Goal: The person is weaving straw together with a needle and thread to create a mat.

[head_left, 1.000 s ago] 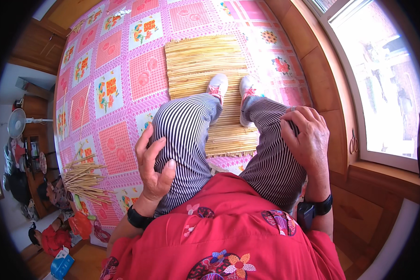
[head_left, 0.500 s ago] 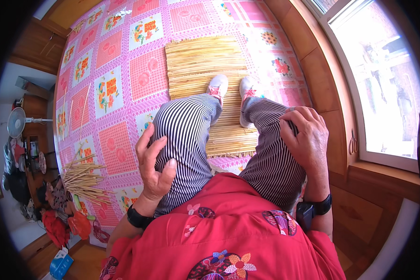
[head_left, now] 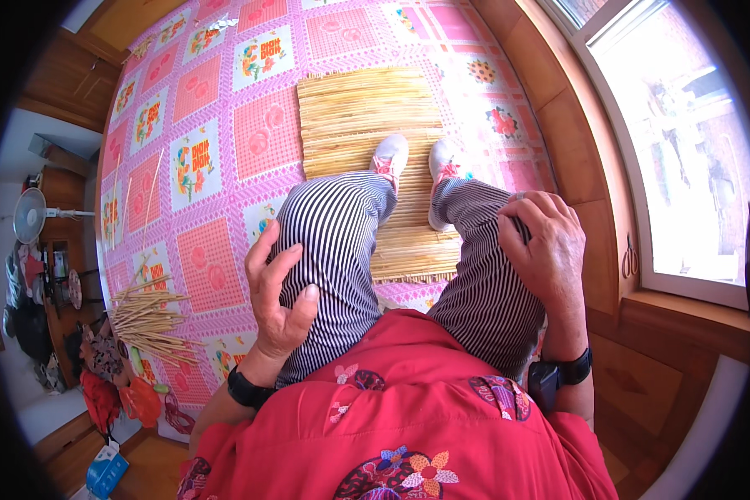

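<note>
Both hands rest open on striped trousers (head_left: 342,242): the left hand (head_left: 279,296) on the left thigh, the right hand (head_left: 546,246) (fingers spread) on the right knee, shoes on a straw mat (head_left: 367,112).

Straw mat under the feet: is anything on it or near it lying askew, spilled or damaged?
The straw mat lies flat and looks whole under both shoes. The one untidy spot is the bundle of thin sticks at the person's left, fanned out loosely, with a few strays beyond it. Both hands rest empty on the thighs.
</note>
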{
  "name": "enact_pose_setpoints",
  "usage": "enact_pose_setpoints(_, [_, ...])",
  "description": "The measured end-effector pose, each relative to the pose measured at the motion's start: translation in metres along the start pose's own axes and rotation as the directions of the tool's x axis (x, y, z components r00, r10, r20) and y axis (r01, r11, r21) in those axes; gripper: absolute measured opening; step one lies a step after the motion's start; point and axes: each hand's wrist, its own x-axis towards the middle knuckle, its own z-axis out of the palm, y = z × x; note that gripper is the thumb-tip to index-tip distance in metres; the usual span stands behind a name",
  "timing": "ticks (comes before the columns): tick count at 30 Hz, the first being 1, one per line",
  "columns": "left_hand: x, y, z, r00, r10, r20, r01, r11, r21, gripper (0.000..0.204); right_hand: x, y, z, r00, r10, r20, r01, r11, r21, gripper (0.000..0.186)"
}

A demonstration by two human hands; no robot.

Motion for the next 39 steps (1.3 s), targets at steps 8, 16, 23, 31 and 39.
enact_pose_setpoints(8, [-0.0013,-0.0003,0.0009,1.0,-0.015,0.002,0.015,1.0,-0.027,0.042,0.0004,-0.0044,0.0027,1.0,-0.012,0.003,0.012,1.0,0.009,0.008])
enact_pose_setpoints(16, [-0.002,-0.0014,0.0005,1.0,-0.012,-0.001,0.012,1.0,-0.013,0.042,0.002,-0.0059,0.0011,0.999,0.005,0.032,-0.005,1.0,0.004,0.008])
enact_pose_setpoints(23, [-0.0015,0.0003,-0.0004,1.0,-0.018,0.012,0.017,1.0,0.012,0.043,0.001,-0.0042,0.0022,1.0,-0.004,0.02,0.004,1.0,0.005,0.008])
enact_pose_setpoints(31, [-0.0023,-0.0005,0.0013,1.0,-0.008,0.0,0.008,1.0,-0.005,0.043,-0.0004,-0.0034,0.0022,1.0,0.001,0.011,-0.001,1.0,0.0,0.009])
enact_pose_setpoints(39, [-0.0036,-0.0012,0.0012,1.0,-0.006,-0.013,0.006,1.0,-0.004,0.043,-0.0009,-0.0034,0.0017,1.0,-0.003,0.011,0.003,1.0,-0.007,0.009])
